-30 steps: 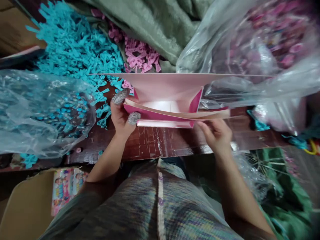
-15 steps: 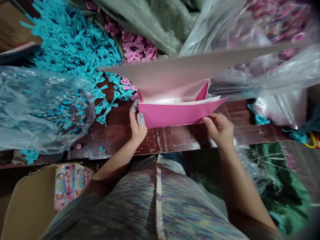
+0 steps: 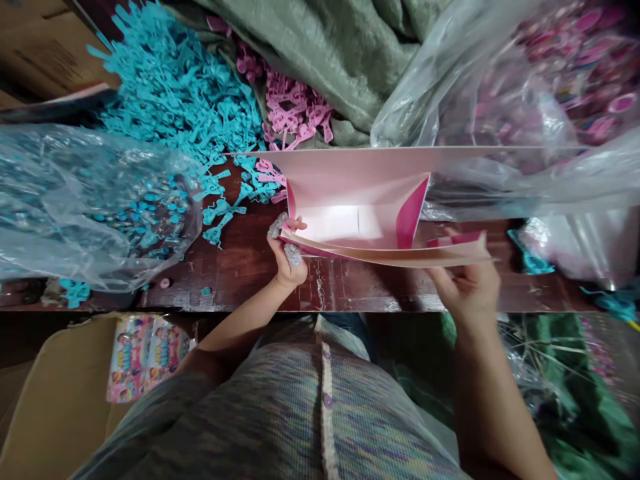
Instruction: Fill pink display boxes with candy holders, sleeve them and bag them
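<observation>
A pink cardboard box (image 3: 345, 177) with a pale inside stands open on the dark table in front of me. Its tall back panel is raised, and I can see down to its white bottom. My left hand (image 3: 290, 267), with grey wrapping on two fingertips, pinches the left end of the box's front panel. At the other end of that panel, my right hand (image 3: 473, 290) grips the right edge and a small pink flap; some of its fingers are hidden behind the panel.
A clear bag of small blue parts (image 3: 150, 213) lies at left, below a heap of turquoise plastic pieces (image 3: 185, 87). Pink pieces (image 3: 295, 107) lie behind the box. Plastic bagging with pink items (image 3: 575, 80) is at right. A carton (image 3: 55, 393) holding printed packs (image 3: 145, 353) stands lower left.
The front panel has swung toward me and bent outward, showing more of the box's inside. My right hand has shifted right and lower, and my left fingers now reach over the panel's edge.
</observation>
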Demonstrator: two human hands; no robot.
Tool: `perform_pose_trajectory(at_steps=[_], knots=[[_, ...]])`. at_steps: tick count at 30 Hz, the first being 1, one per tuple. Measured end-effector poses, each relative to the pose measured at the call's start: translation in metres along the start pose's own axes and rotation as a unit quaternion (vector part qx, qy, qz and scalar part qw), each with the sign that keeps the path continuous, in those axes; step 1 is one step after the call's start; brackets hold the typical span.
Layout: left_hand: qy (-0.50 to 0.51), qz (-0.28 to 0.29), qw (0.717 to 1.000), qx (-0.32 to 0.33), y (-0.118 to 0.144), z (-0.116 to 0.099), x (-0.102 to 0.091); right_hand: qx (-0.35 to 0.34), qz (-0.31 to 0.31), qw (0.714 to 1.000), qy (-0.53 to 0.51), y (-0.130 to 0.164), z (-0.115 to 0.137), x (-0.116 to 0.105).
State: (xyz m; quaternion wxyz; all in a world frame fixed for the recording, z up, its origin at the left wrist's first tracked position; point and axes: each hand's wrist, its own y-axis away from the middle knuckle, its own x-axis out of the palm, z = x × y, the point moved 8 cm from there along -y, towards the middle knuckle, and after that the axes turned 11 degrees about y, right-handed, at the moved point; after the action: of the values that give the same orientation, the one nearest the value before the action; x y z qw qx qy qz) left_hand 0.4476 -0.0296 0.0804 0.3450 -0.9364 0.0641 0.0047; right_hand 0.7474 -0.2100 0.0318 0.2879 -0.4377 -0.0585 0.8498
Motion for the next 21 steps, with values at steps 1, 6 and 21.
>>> perform_pose_trajectory(at_steps=[1, 6, 21], knots=[[-0.036, 0.015, 0.999, 0.000, 0.009, 0.002, -0.008, -0.034, 0.002, 0.999, 0.013, -0.004, 0.011, 0.000], [-0.128, 0.112, 0.985, -0.029, 0.022, 0.008, -0.047, -0.072, 0.007, 0.997, 0.008, -0.016, 0.035, 0.005], [-0.128, 0.067, 0.989, 0.005, 0.012, -0.011, -0.064, -0.058, 0.032, 0.997, -0.030, -0.039, 0.064, -0.006]])
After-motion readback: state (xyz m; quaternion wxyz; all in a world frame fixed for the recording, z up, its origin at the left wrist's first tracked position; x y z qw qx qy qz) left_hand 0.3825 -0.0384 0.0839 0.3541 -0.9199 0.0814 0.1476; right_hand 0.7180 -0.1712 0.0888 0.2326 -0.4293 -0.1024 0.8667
